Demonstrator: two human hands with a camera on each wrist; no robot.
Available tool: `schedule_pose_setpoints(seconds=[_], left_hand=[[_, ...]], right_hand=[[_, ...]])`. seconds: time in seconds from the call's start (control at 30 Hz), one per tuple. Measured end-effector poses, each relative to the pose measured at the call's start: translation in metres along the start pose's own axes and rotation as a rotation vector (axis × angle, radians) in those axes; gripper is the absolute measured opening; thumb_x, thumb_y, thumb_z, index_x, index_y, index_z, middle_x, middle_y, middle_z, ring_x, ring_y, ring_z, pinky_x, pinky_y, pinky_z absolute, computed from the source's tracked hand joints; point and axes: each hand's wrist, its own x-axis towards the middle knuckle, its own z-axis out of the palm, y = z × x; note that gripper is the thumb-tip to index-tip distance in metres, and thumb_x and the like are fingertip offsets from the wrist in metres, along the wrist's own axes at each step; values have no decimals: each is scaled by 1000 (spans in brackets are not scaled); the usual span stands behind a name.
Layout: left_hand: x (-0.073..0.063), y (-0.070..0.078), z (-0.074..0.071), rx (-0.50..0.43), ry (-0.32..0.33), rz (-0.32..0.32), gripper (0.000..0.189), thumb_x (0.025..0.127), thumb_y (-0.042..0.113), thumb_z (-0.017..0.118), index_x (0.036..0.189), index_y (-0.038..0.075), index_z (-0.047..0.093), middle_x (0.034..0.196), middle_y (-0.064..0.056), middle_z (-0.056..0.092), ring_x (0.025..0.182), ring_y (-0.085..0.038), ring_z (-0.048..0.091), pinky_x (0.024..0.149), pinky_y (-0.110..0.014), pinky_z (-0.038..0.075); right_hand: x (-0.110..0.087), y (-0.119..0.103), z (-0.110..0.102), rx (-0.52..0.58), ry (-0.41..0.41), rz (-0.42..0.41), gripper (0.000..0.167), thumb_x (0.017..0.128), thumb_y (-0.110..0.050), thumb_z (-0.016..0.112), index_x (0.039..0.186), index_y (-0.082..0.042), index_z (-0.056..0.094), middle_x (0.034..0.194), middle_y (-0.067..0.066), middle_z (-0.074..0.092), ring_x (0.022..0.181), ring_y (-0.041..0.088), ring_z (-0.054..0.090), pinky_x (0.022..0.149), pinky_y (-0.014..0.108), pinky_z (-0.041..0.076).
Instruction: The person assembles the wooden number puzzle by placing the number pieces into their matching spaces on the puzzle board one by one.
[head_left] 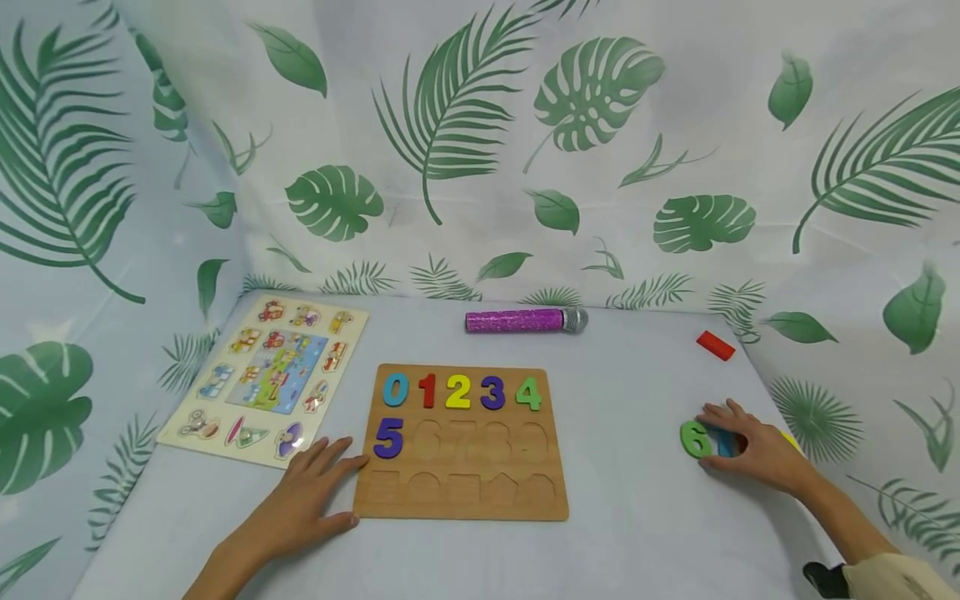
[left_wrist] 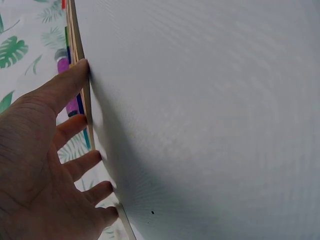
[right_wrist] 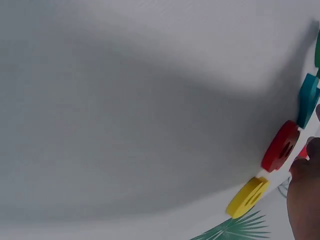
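Note:
A wooden number board (head_left: 461, 461) lies mid-table, with numerals 0 to 4 in its top row and a purple 5 (head_left: 388, 438) starting the second. Fingers spread, my left hand (head_left: 300, 508) touches the board's left edge. Over at the right, my right hand (head_left: 761, 454) arches above a row of loose numerals, thumb and fingers apart. A green 6 (head_left: 694, 439) lies by its fingertips, and a blue piece (head_left: 726, 443) is partly hidden under it. In the right wrist view a red numeral (right_wrist: 281, 146) and a yellow numeral (right_wrist: 247, 197) lie on the cloth.
A picture puzzle board (head_left: 225, 432) lies at the left, close to my left fingers. Behind the number board is a purple glitter microphone (head_left: 517, 321). A red rectangular block (head_left: 716, 345) sits at the back right. Leaf-print cloth (head_left: 480, 208) rises behind the table.

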Motion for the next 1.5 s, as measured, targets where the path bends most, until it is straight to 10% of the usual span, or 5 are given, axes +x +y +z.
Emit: schedule_pose_setpoints(seconds=[0.97, 1.5], left_hand=[[-1, -4, 2, -1, 21, 21, 76, 80, 47, 79, 145, 20, 51, 155, -13, 35, 141, -46, 23, 112, -65, 20], [-1, -5, 1, -3, 10, 23, 74, 81, 49, 77, 146, 22, 50, 156, -11, 35, 142, -45, 23, 113, -64, 19]], right_hand=[[15, -10, 12, 66, 41, 64, 75, 81, -40, 81, 142, -4, 53, 150, 31, 35, 137, 54, 26, 93, 82, 25], [75, -134, 62, 252, 118, -141, 69, 78, -36, 85, 135, -6, 61, 143, 9, 53, 138, 32, 40, 103, 66, 36]])
